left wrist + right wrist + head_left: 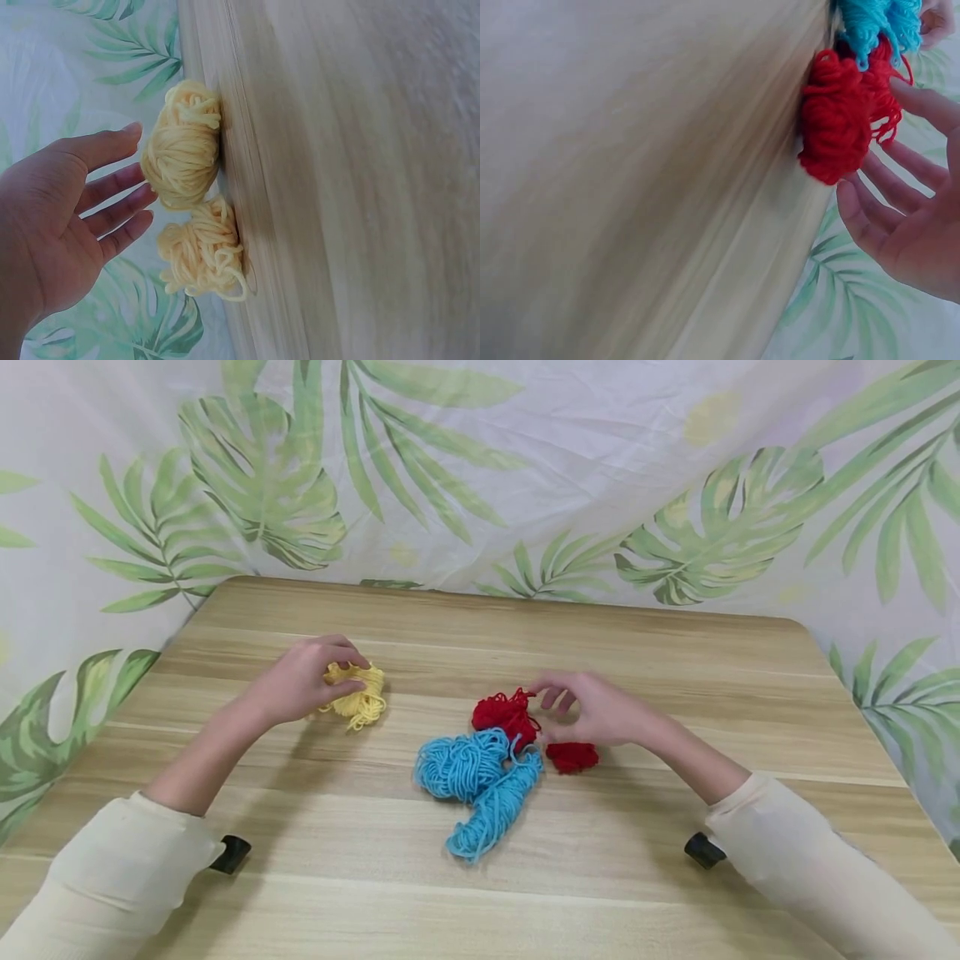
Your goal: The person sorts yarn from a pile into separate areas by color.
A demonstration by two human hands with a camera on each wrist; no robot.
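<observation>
My left hand (pixel 303 678) hovers at the yellow yarn (pixel 363 697) on the left of the table. The left wrist view shows two yellow bundles, a rounder skein (pixel 182 146) and a looser, loopy one (pixel 202 251); thumb and fingers are spread beside them, gripping neither. My right hand (pixel 592 706) is held over the red yarn, its fingers loosely bent. One red bundle (pixel 504 714) lies left of it, another (pixel 572 757) partly beneath it. Whether its fingertips touch the red yarn I cannot tell. Two blue yarn skeins (pixel 463 764) (pixel 497 806) lie against the left red bundle.
The wood-grain table (pixel 360 893) meets a leaf-printed cloth (pixel 480 485) at its back edge. A black band-like piece shows by each cream sleeve, one on the left (pixel 231 855) and one on the right (pixel 703 850).
</observation>
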